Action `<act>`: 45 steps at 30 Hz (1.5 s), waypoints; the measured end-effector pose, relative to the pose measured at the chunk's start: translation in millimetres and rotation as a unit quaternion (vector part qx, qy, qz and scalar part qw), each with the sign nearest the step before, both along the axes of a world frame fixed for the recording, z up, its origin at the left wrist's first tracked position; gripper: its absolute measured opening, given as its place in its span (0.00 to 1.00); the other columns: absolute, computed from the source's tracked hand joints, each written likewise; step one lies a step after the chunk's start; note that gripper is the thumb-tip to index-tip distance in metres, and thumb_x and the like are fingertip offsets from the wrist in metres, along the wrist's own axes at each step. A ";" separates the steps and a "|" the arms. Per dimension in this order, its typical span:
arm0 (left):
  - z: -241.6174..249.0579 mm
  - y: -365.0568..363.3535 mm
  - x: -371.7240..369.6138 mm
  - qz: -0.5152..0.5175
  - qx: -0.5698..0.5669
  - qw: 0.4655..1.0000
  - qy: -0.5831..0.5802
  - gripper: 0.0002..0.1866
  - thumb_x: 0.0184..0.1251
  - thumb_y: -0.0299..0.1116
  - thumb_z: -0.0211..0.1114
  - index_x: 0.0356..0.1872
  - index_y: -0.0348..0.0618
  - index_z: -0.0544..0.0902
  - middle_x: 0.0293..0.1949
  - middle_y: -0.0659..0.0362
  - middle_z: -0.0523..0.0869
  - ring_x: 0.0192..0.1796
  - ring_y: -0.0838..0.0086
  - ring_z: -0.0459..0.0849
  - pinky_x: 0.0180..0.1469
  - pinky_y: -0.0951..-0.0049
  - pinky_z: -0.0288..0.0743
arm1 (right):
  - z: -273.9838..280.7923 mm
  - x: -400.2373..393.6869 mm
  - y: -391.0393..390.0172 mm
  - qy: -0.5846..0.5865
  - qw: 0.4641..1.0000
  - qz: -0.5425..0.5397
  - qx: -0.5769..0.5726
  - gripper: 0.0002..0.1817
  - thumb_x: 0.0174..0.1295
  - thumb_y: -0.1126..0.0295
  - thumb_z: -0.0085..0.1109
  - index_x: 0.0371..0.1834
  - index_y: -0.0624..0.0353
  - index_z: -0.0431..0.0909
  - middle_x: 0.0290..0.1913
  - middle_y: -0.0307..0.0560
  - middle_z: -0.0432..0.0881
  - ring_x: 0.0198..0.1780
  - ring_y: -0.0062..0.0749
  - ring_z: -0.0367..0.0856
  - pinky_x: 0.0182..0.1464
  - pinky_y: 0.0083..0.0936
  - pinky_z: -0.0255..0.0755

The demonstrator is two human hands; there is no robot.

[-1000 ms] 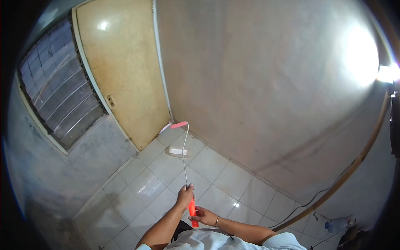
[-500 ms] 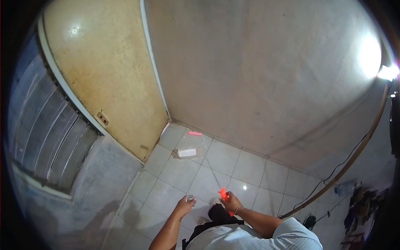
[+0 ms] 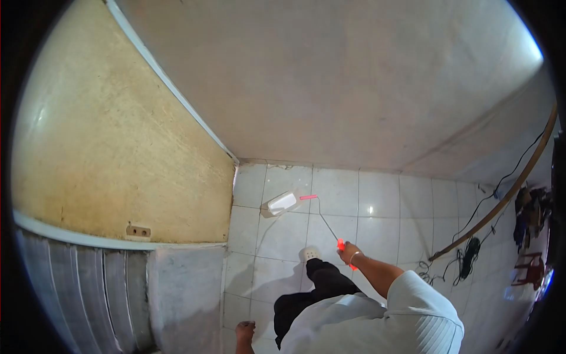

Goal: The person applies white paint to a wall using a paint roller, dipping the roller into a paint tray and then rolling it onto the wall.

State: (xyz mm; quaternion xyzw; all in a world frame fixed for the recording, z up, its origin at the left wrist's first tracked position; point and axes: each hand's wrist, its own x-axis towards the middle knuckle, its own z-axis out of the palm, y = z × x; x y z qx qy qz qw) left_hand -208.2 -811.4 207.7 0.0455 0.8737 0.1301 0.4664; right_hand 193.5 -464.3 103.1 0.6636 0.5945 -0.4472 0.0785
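Note:
My right hand [image 3: 348, 253] is wrapped round the orange handle of a paint roller [image 3: 328, 225]. Its thin metal rod reaches forward to a pink roller head [image 3: 308, 197], beside the right end of a white rectangular block or container [image 3: 282, 203] near the wall. A clear or pale rim seems to surround that white object. Low in the view, my left hand [image 3: 245, 328] is closed with curled fingers, away from the roller; what it holds is too small to make out.
Pale floor tiles [image 3: 283, 236] meet a bare wall [image 3: 330, 82] ahead. A yellowish panel [image 3: 130, 135] stands at the left, above grey slats [image 3: 76, 289]. At the right are a long curved pole [image 3: 501, 203], coiled black cable [image 3: 470, 259] and a red chair [image 3: 529, 270].
The view has turned and shifted. My right hand now holds the roller stretched forward, its head beside the white object. My left hand has dropped lower, toward the bottom edge.

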 end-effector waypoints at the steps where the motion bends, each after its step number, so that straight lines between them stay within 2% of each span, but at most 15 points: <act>1: 1.9 -1.4 -14.7 0.052 0.014 0.998 0.022 0.13 0.61 0.32 0.65 0.37 0.29 0.83 0.30 0.53 0.86 0.32 0.70 0.83 0.34 0.70 0.77 | -0.6 -16.4 9.2 -0.002 1.000 -0.007 -0.009 0.25 0.64 0.54 0.54 0.48 0.69 0.68 0.31 0.58 0.83 0.29 0.45 0.85 0.35 0.38 0.79; 3: -2.2 -6.6 -40.5 0.047 0.051 0.997 0.036 0.13 0.62 0.32 0.65 0.37 0.29 0.83 0.30 0.52 0.86 0.32 0.70 0.83 0.36 0.70 0.77 | 3.8 -51.8 23.3 -0.048 0.997 0.062 0.016 0.26 0.64 0.54 0.53 0.51 0.69 0.69 0.39 0.63 0.83 0.42 0.52 0.85 0.46 0.43 0.78; 4: -5.6 -4.1 -57.9 0.045 0.101 0.992 0.054 0.13 0.63 0.32 0.64 0.37 0.28 0.83 0.30 0.52 0.86 0.33 0.70 0.83 0.38 0.69 0.76 | 2.2 -67.8 27.6 -0.049 0.997 0.055 0.007 0.26 0.64 0.54 0.53 0.51 0.69 0.69 0.39 0.63 0.83 0.42 0.52 0.85 0.46 0.43 0.78; 7: -26.8 34.2 -99.9 0.004 0.112 0.991 0.068 0.15 0.66 0.35 0.60 0.36 0.29 0.83 0.31 0.51 0.86 0.35 0.67 0.83 0.44 0.68 0.76 | -2.3 -120.0 51.0 -0.064 0.995 0.050 -0.058 0.24 0.64 0.58 0.53 0.55 0.67 0.70 0.51 0.64 0.81 0.55 0.53 0.79 0.57 0.42 0.74; 12: -78.9 155.6 -158.9 -0.212 0.063 0.973 -0.064 0.22 0.73 0.43 0.52 0.34 0.31 0.82 0.31 0.51 0.86 0.37 0.63 0.84 0.46 0.67 0.74 | -59.6 -187.4 77.7 -0.084 0.990 -0.022 -0.108 0.22 0.63 0.58 0.55 0.55 0.63 0.75 0.54 0.58 0.80 0.57 0.50 0.79 0.57 0.42 0.74; 16: -164.2 199.8 -214.8 -0.241 0.110 0.959 -0.101 0.20 0.73 0.43 0.53 0.36 0.32 0.81 0.32 0.52 0.86 0.36 0.66 0.83 0.43 0.67 0.73 | -99.7 -226.0 98.9 -0.111 0.983 -0.047 -0.138 0.20 0.63 0.60 0.55 0.53 0.60 0.77 0.53 0.55 0.82 0.57 0.47 0.80 0.56 0.40 0.75; 19: -157.9 225.5 -235.1 -0.105 0.129 0.975 -0.144 0.17 0.72 0.41 0.56 0.38 0.33 0.77 0.34 0.53 0.85 0.35 0.73 0.82 0.38 0.72 0.72 | -120.0 -245.3 105.4 -0.132 0.985 -0.059 -0.094 0.16 0.63 0.64 0.54 0.50 0.60 0.79 0.50 0.55 0.83 0.54 0.46 0.82 0.54 0.38 0.76; 22: -171.8 203.4 -263.4 -0.133 0.097 0.966 -0.200 0.16 0.71 0.40 0.56 0.39 0.32 0.76 0.34 0.53 0.85 0.35 0.72 0.82 0.38 0.72 0.72 | -148.9 -253.3 118.9 -0.150 0.984 -0.041 -0.092 0.15 0.62 0.67 0.53 0.49 0.60 0.79 0.50 0.54 0.84 0.53 0.45 0.82 0.53 0.38 0.76; 24: -164.0 202.0 -262.4 -0.166 0.016 0.972 -0.168 0.16 0.70 0.39 0.57 0.39 0.32 0.76 0.35 0.52 0.84 0.36 0.71 0.82 0.39 0.72 0.73 | -152.9 -255.4 131.0 -0.156 0.983 -0.035 -0.087 0.14 0.62 0.69 0.52 0.48 0.60 0.81 0.50 0.54 0.84 0.53 0.45 0.83 0.53 0.37 0.77; 26: -168.7 172.9 -278.5 -0.185 -0.050 0.964 -0.184 0.18 0.70 0.40 0.57 0.46 0.32 0.75 0.37 0.52 0.84 0.37 0.70 0.84 0.40 0.72 0.75 | -151.1 -259.1 143.3 -0.170 0.981 -0.019 -0.094 0.13 0.62 0.70 0.52 0.47 0.59 0.82 0.50 0.54 0.84 0.53 0.45 0.83 0.51 0.36 0.77; 29: -197.9 133.9 -300.5 -0.233 -0.069 0.955 -0.168 0.18 0.68 0.39 0.59 0.44 0.31 0.76 0.37 0.50 0.85 0.38 0.69 0.83 0.41 0.71 0.74 | -153.7 -259.7 157.6 -0.182 0.977 -0.002 -0.110 0.13 0.62 0.71 0.52 0.47 0.59 0.82 0.50 0.52 0.84 0.52 0.45 0.83 0.50 0.35 0.78; 32: -185.5 146.5 -292.4 -0.318 -0.052 0.938 -0.129 0.19 0.67 0.39 0.60 0.46 0.30 0.75 0.37 0.51 0.85 0.38 0.69 0.84 0.41 0.71 0.75 | -148.2 -261.2 158.7 -0.184 0.976 0.002 -0.119 0.13 0.61 0.71 0.52 0.47 0.59 0.82 0.50 0.52 0.84 0.53 0.44 0.83 0.50 0.35 0.77; 33: -182.3 157.2 -287.5 -0.318 -0.049 0.938 -0.130 0.19 0.67 0.39 0.60 0.46 0.30 0.75 0.37 0.51 0.85 0.38 0.69 0.84 0.41 0.71 0.75 | -146.1 -261.3 160.7 -0.179 0.977 -0.001 -0.117 0.13 0.61 0.72 0.52 0.47 0.59 0.82 0.51 0.52 0.84 0.54 0.44 0.83 0.51 0.36 0.77; 35: -175.2 174.5 -280.2 -0.182 -0.077 0.961 -0.191 0.18 0.67 0.39 0.59 0.45 0.30 0.75 0.37 0.51 0.85 0.37 0.69 0.85 0.41 0.70 0.76 | -134.6 -264.2 162.8 -0.177 0.977 -0.001 -0.121 0.14 0.61 0.72 0.52 0.47 0.59 0.82 0.51 0.53 0.84 0.54 0.44 0.82 0.51 0.36 0.77; 45: -162.8 198.2 -260.2 -0.172 -0.030 0.969 -0.177 0.16 0.69 0.37 0.57 0.45 0.31 0.75 0.37 0.51 0.85 0.38 0.69 0.85 0.40 0.71 0.76 | -130.0 -266.0 157.5 -0.151 0.979 -0.004 -0.135 0.13 0.61 0.72 0.52 0.47 0.60 0.82 0.51 0.53 0.84 0.54 0.44 0.82 0.52 0.36 0.76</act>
